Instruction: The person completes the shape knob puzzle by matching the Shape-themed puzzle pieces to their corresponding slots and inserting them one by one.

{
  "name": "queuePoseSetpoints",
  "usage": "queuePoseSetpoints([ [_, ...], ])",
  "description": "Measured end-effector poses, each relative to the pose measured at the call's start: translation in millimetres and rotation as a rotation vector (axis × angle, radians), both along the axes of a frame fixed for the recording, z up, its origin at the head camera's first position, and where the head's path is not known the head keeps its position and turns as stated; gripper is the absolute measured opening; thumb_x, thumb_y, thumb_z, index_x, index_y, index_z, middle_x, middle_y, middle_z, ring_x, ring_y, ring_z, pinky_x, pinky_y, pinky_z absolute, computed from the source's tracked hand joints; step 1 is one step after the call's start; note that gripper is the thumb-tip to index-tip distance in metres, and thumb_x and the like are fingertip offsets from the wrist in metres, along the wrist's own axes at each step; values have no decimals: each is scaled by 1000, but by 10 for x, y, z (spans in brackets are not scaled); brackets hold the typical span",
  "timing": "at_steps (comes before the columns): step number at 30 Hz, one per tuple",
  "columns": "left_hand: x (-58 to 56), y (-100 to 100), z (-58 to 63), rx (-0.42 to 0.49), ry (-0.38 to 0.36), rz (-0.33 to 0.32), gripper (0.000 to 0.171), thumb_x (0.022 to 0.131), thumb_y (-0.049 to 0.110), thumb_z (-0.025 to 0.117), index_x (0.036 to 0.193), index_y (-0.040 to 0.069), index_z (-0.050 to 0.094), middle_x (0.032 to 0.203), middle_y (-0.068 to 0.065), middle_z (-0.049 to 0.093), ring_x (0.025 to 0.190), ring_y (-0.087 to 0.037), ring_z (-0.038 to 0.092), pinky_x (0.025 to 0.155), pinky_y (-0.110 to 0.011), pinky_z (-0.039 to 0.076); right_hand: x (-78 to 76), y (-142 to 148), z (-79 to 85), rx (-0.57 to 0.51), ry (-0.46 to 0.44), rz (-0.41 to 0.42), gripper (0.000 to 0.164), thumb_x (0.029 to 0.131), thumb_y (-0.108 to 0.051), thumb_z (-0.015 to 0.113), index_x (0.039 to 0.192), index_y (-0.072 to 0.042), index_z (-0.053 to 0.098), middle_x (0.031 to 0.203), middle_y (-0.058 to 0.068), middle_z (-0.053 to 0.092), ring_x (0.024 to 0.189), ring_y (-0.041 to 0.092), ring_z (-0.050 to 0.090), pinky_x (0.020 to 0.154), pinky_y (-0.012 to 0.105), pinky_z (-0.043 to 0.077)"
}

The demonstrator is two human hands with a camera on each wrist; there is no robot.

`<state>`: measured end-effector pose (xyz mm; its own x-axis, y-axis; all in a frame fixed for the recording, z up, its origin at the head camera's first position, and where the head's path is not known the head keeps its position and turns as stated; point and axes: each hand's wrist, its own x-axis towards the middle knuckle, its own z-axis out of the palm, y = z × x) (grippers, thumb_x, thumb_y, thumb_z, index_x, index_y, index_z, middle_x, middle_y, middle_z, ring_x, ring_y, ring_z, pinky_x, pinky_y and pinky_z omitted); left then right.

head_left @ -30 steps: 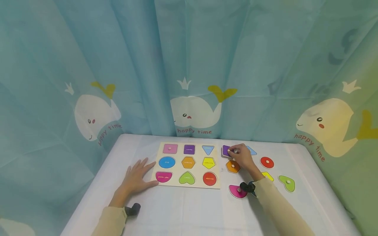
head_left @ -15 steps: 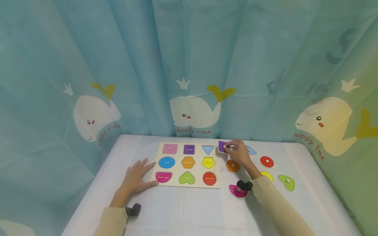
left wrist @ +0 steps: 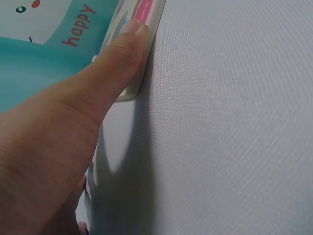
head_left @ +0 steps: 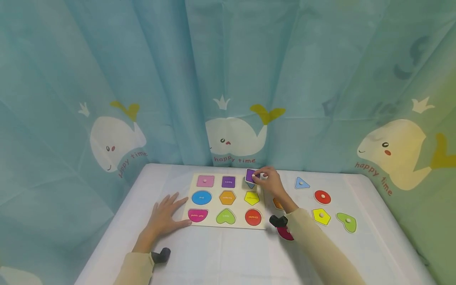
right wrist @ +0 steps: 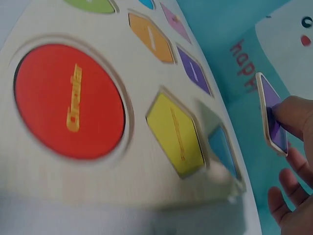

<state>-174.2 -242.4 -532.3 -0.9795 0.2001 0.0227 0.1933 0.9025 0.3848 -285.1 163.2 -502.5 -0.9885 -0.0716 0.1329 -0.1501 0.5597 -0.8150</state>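
A purple square puzzle piece (head_left: 250,174) is pinched by its knob in my right hand (head_left: 270,182), held above the far right corner of a wooden shape puzzle board (head_left: 239,205). It partly covers the light blue triangle recess. In the right wrist view the purple piece (right wrist: 272,112) hangs tilted, clear of the board. To its left lies the board's purple square recess (head_left: 228,182). A pink rectangle piece (head_left: 205,181) with a knob sits in the board's far left corner. My left hand (head_left: 164,215) lies spread at the board's left edge; its thumb (left wrist: 120,49) touches the near corner.
Right of the board lie a blue triangle (head_left: 302,183), a red circle (head_left: 322,197), a yellow pentagon (head_left: 321,217) and a green heart (head_left: 347,222). An orange hexagon (head_left: 278,204) and a magenta half-round (head_left: 285,233) are partly hidden by the right arm. A curtain (head_left: 228,79) hangs behind the table.
My right hand has lifted the purple square from the table and carried it left, over the board. The left hand has stayed in place.
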Motion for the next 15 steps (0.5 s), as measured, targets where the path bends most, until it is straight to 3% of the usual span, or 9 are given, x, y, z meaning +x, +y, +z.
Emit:
queuePoseSetpoints([
  [15, -1, -6, -13, 4, -9, 9, 93, 77, 68, 76, 154, 22, 50, 164, -16, 35, 152, -49, 20, 115, -77, 8, -130, -539, -173, -65, -21, 30, 11, 91, -16, 79, 96, -7, 80, 118, 15, 64, 120, 36, 55, 104, 52, 48],
])
